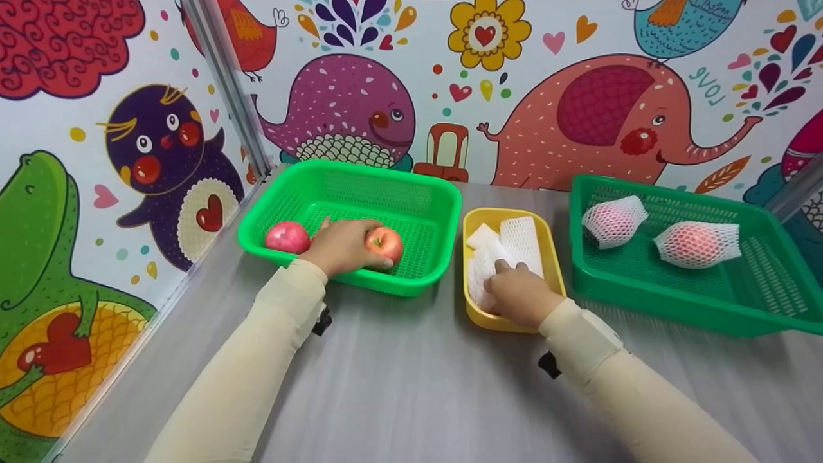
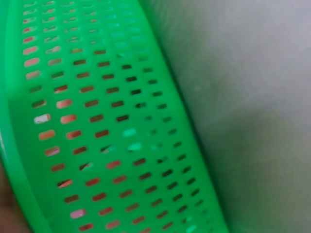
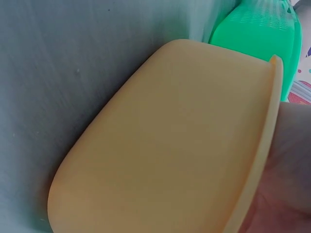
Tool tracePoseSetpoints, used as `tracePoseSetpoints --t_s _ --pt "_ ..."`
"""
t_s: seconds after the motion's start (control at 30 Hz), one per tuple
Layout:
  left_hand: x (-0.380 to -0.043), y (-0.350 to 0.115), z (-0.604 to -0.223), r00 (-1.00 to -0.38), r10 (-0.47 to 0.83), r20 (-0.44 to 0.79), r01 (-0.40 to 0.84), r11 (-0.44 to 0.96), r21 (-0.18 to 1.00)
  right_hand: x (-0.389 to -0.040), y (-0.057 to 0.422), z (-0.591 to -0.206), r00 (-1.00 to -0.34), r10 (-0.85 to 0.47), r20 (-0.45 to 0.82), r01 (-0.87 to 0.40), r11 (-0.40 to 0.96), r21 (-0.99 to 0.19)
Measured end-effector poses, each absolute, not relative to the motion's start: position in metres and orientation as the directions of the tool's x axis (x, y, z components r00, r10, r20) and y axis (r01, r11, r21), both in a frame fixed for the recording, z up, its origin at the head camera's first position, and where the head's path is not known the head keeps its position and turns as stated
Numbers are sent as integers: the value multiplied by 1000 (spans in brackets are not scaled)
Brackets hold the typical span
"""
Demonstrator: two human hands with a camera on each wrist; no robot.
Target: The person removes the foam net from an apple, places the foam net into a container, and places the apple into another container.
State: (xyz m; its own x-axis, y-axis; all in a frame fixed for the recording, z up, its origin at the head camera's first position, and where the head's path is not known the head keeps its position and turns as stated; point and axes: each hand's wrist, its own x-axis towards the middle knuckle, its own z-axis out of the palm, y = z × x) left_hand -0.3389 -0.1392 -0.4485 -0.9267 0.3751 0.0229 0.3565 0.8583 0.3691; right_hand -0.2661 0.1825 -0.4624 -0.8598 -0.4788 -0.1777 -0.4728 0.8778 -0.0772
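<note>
So left hand (image 1: pixel 344 247) grips an apple (image 1: pixel 385 243) in the light-green basket (image 1: pixel 415 284), right hand (image 1: pixel 522 292) touches foam nets (image 1: pixel 519 238), pinch unclear, their yellow box (image 1: pixel 498 321) probably sitting mid-table for easy reach.

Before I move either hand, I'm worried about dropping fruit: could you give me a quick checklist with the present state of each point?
1. Left hand grips the apple: ok, thumb and fingers are around it.
2. Apple clear of the light green basket: not ok, it is inside, near the front wall.
3. Foam nets within reach: ok, the right hand is among them in the yellow container.
4. Right hand holds just one net: cannot tell, its fingertips are partly hidden.
5. Room in the dark green basket: ok, bare floor shows around the two netted fruits.
</note>
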Motion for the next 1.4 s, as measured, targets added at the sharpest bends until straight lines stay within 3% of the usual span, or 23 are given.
tracePoseSetpoints --t_s 0.33,1.07,1.4 --pt "-335 -144 -432 -918 393 46 375 828 418 -264 184 -460 -870 -448 -204 -430 894 -127" --pt "-322 -159 -414 -970 207 130 244 840 484 -267 186 -461 -867 -449 -215 -421 892 -163" --pt "-321 -164 -416 -982 165 90 187 831 524 -265 188 -463 -869 -451 -205 -412 887 -208"
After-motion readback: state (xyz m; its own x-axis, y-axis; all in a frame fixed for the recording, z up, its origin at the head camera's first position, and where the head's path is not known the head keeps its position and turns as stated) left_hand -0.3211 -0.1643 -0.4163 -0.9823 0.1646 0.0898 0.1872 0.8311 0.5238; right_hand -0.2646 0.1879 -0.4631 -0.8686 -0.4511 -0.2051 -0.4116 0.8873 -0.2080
